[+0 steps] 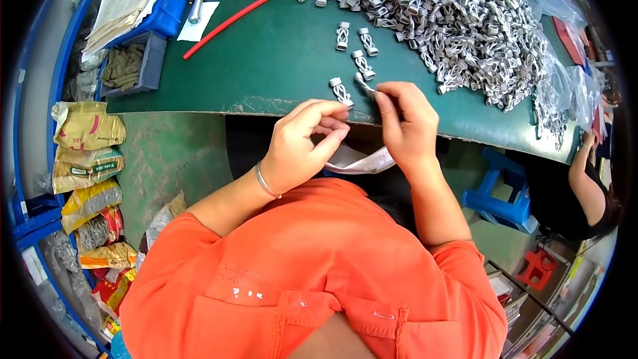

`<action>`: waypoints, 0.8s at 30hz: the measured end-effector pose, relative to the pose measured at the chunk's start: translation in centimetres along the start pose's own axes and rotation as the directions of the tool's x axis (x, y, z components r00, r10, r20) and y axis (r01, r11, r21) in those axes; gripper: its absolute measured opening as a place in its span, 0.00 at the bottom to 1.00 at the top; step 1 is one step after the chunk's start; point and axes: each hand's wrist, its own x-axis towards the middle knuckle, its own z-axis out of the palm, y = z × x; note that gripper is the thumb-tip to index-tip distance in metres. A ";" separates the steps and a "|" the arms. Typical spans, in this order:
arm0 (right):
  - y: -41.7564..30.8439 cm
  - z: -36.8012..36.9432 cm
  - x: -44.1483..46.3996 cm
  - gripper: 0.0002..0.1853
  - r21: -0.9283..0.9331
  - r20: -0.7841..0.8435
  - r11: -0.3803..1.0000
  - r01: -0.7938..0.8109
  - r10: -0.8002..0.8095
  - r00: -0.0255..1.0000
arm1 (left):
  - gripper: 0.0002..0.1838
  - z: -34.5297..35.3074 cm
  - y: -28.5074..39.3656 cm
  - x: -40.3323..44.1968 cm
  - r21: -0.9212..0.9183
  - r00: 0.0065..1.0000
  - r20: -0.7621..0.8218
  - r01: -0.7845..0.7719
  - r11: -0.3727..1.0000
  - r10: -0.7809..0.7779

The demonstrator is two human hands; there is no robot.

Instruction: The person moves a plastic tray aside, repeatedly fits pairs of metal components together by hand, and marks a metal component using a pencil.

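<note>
On the green table point(266, 80), near its front edge, lie several loose grey metal-looking pieces, one of them a ribbed-ended piece point(341, 92) just beyond my left hand. My left hand point(307, 136) has thumb and fingertips brought together; whether anything small is between them is hidden. Between the thumb and forefinger of my right hand point(407, 123) is a small grey piece point(363, 84), its end pointing left over the table edge. A large heap of similar grey pieces point(432, 13) covers the back right. Below my hands, a white-edged bag or pouch point(362, 161) shows at my lap.
A red tube point(228, 27) lies at the back left by a blue tray point(174, 10) and a grey bin point(154, 63). Filled sacks point(90, 126) stand at left. A blue stool point(498, 189) and another person's arm point(588, 193) are at right.
</note>
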 end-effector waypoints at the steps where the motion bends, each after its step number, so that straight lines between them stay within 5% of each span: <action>1: 0.3 -0.1 -0.7 0.03 0.129 -0.010 0.981 -0.144 0.147 0.989 | 0.17 0.0 0.1 0.1 -0.068 0.999 0.004 0.047 0.997 -0.047; 2: -0.1 -0.2 -1.0 0.04 0.440 0.071 0.815 -0.379 0.389 0.919 | 0.19 0.0 0.1 0.2 -0.137 0.995 0.013 0.096 0.986 -0.095; 4: -0.6 -1.6 -1.1 0.07 0.616 0.266 0.559 -0.555 0.515 0.815 | 0.22 0.2 -0.2 0.4 -0.159 0.994 0.040 0.108 0.981 -0.103; 7: -0.7 -2.0 -1.5 0.07 0.690 0.362 0.418 -0.591 0.507 0.782 | 0.18 0.6 -0.2 0.8 -0.440 0.990 0.009 0.131 0.888 -0.142; 9: -0.6 -2.0 -2.0 0.07 0.733 0.443 0.295 -0.612 0.476 0.760 | 0.17 0.3 -0.1 0.8 -0.449 0.992 0.036 0.122 0.885 -0.118; 14: -0.2 -1.6 -3.1 0.06 0.762 0.483 0.239 -0.602 0.410 0.774 | 0.12 0.3 0.7 0.6 -0.392 0.999 0.013 0.041 0.919 -0.039; 18: -0.4 -1.0 -4.2 0.11 0.844 0.310 0.355 -0.401 0.288 0.906 | 0.11 0.1 0.8 0.5 -0.241 0.996 0.009 -0.081 0.967 0.085; 20: -0.6 -1.2 -4.4 0.13 0.758 0.141 0.611 -0.226 0.184 0.973 | 0.15 -0.2 0.3 0.4 -0.149 0.983 0.050 -0.167 0.975 0.177; 22: -0.6 -1.5 -4.2 0.12 0.715 0.099 0.669 -0.203 0.190 0.977 | 0.13 -0.2 0.0 0.2 -0.103 0.985 0.036 -0.162 0.981 0.167; 24: -0.2 -2.1 -3.5 0.10 0.409 0.141 0.912 -0.017 -0.044 0.989 | 0.12 -0.4 0.0 0.0 -0.053 0.987 0.016 -0.159 0.986 0.161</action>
